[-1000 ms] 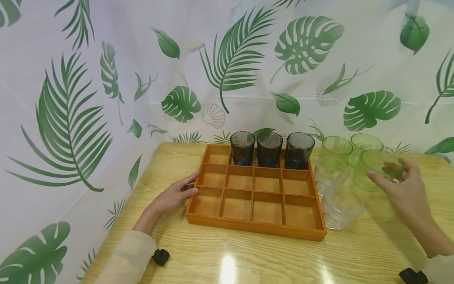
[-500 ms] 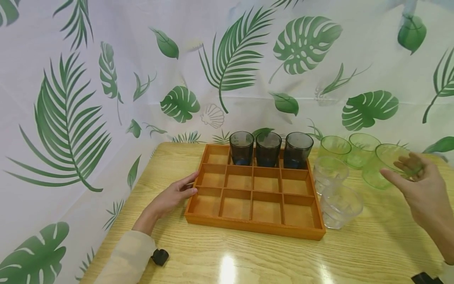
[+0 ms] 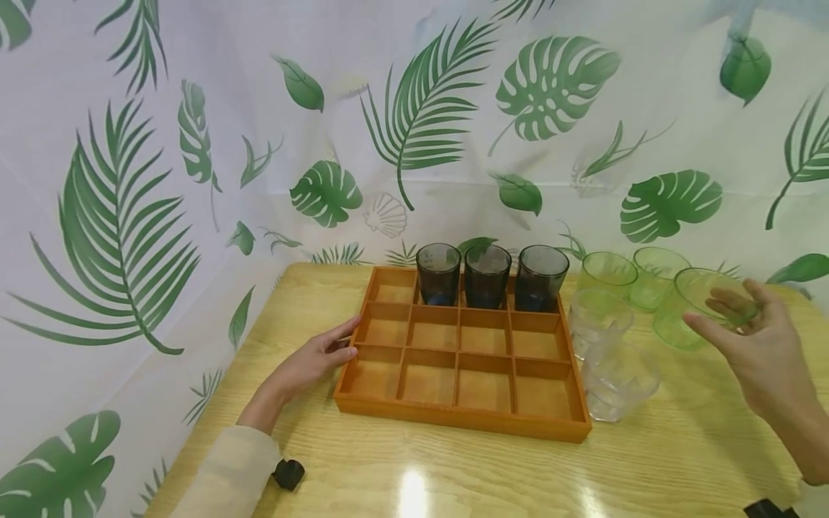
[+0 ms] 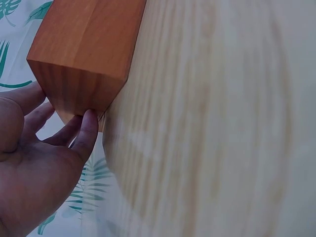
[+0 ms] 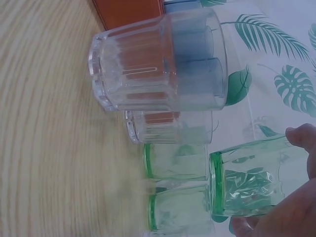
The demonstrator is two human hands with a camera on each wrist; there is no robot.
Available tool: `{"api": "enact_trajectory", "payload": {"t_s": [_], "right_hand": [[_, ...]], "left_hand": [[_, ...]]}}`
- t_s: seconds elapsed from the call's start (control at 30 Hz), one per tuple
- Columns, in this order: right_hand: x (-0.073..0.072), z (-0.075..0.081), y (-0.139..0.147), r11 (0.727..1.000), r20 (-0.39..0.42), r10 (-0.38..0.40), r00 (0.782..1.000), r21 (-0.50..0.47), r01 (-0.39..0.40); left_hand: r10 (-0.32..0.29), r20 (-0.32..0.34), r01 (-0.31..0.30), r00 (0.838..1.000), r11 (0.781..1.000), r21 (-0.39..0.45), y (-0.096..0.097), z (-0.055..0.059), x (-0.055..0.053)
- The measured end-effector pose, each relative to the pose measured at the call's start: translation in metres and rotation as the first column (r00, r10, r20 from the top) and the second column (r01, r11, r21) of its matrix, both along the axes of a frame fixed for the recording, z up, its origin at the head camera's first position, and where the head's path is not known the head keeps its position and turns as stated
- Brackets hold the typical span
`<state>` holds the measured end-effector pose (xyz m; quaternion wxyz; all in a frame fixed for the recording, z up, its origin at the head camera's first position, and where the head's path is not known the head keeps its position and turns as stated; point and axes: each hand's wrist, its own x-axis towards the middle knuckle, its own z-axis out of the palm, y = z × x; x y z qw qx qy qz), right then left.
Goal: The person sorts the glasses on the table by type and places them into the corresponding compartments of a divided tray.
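My right hand point(image 3: 758, 338) holds a clear green glass point(image 5: 247, 180), its fingers and thumb around the upper part. In the right wrist view the glass's base is raised off the table. Two more green glasses point(image 3: 654, 277) stand just behind and to its left. My left hand point(image 3: 317, 363) grips the left side of a divided wooden tray point(image 3: 466, 417), thumb at the rim and fingers against the outer wall point(image 4: 79, 89). Three dark grey glasses point(image 3: 487, 277) sit in the tray's back row, in all but its leftmost compartment. The other two rows hold nothing.
Two clear faceted glasses point(image 3: 618, 378) stand close along the tray's right side, between it and my right hand. A leaf-print cloth point(image 3: 414, 158) hangs behind the wooden table point(image 3: 492, 475) and along its left.
My right hand has carried the green glass to the right, away from the other glasses, then slightly back left. The left hand stays on the tray. The view has tilted a little.
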<state>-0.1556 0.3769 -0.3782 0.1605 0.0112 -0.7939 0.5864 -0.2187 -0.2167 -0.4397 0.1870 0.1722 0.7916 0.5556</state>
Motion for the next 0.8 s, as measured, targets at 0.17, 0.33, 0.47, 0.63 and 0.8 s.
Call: {"api": "enact_trajectory", "payload": {"t_s": [0.17, 0.33, 0.47, 0.63, 0.8], "right_hand": [[0.000, 0.000, -0.001, 0.978, 0.033, -0.071, 0.997, 0.200, 0.063], [0.003, 0.004, -0.005, 0.975, 0.052, -0.075, 0.996, 0.212, 0.062], [0.002, 0.009, -0.010, 0.982, 0.062, -0.062, 0.996, 0.182, 0.050], [-0.003, 0.016, -0.018, 0.992, 0.054, -0.016, 0.998, 0.127, 0.010], [-0.005, 0.021, -0.029, 0.994, 0.061, -0.001, 0.998, 0.105, -0.005]], "left_hand": [[-0.006, 0.000, 0.006, 1.000, 1.000, 0.001, 0.001, 0.002, 0.001], [-0.011, -0.007, 0.011, 1.000, 1.000, -0.018, 0.001, 0.002, 0.001], [-0.007, 0.005, 0.007, 1.000, 1.000, -0.007, 0.001, 0.001, 0.001], [-0.003, 0.005, 0.003, 1.000, 1.000, 0.002, 0.000, 0.000, 0.002], [-0.001, 0.000, 0.001, 1.000, 1.000, -0.010, -0.001, 0.001, 0.002]]}}
